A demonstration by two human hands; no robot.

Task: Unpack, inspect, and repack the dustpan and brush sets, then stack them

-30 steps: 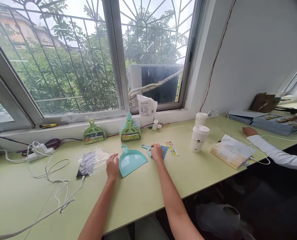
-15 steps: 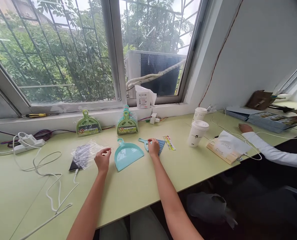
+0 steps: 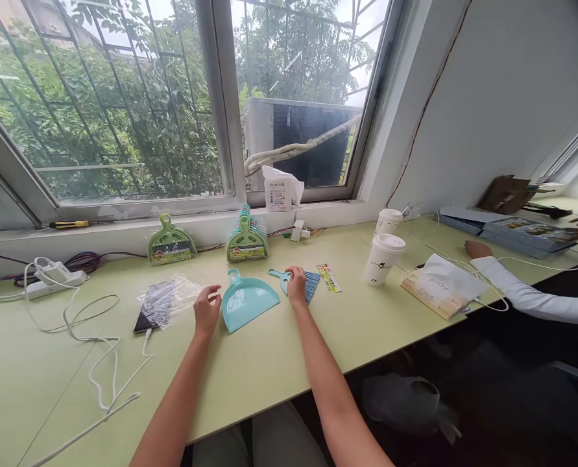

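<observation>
The left hand, loosely open, is beside the dustpan; the right hand holds the blue brush near a colourful label, its print illegible.

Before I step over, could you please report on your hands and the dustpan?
Left hand open beside the teal dustpan. Right hand on the blue brush. Dustpan lying on the table. Label card just right of the brush.

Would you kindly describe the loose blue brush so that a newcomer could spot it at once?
On the pale green table below the window, find the turquoise dustpan. Just to its right is the brush, partly covered by the person's right hand. Unlike the smooth dustpan, it has a fan of striped blue bristles.
</observation>
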